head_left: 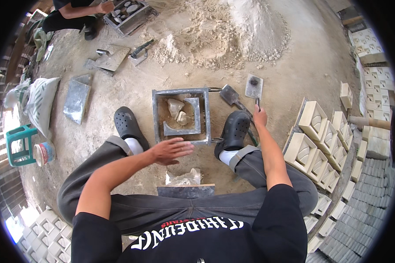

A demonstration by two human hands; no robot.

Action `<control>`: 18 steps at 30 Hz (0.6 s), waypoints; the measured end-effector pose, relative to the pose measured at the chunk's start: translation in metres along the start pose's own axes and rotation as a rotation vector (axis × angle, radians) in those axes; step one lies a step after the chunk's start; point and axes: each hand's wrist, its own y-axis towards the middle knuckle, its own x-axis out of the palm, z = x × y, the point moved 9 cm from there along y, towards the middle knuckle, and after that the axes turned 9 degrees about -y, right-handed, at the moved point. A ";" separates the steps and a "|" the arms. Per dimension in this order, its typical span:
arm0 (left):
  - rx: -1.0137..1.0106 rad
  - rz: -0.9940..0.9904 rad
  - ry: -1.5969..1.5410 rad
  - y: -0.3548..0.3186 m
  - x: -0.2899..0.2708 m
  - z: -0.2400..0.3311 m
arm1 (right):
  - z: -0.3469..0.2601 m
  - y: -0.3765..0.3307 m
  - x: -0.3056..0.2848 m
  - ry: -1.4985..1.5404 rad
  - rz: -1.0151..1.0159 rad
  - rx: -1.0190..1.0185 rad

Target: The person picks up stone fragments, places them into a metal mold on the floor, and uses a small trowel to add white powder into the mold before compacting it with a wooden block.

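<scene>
A square grey moulding frame (155,111) lies on the floor between my feet. Inside it are a grey angled piece (195,116) and pale, lumpy blocks (175,107). My left hand (173,151) is held palm down over the frame's near edge, fingers stretched out and holding nothing; whether it touches the frame I cannot tell. To the right of the frame, my right hand (260,117) is closed round the handle of a square-bladed trowel (254,85), whose pale blade has a dark spot and points away from me. A small shovel (229,94) lies between that trowel and the frame.
Ahead rises a pile of pale sand (254,30). Cast blocks (314,118) stand in rows at right. Metal plates (77,98), a green stool (22,144) and a tub (44,153) are at left. Another person's hand (105,7) works over a box (127,17) at far left.
</scene>
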 end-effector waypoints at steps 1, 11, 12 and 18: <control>-0.032 -0.037 -0.034 -0.019 0.001 -0.015 | -0.003 -0.003 0.005 -0.034 -0.019 -0.002; -0.498 0.192 -0.091 -0.051 -0.051 -0.080 | 0.030 -0.052 -0.011 -0.282 -0.277 0.153; -0.436 0.209 -0.095 -0.036 -0.051 -0.069 | 0.052 -0.057 0.001 -0.352 -0.423 0.241; -0.250 0.151 -0.167 0.048 -0.027 0.008 | 0.050 -0.086 0.037 -0.515 -0.537 -0.024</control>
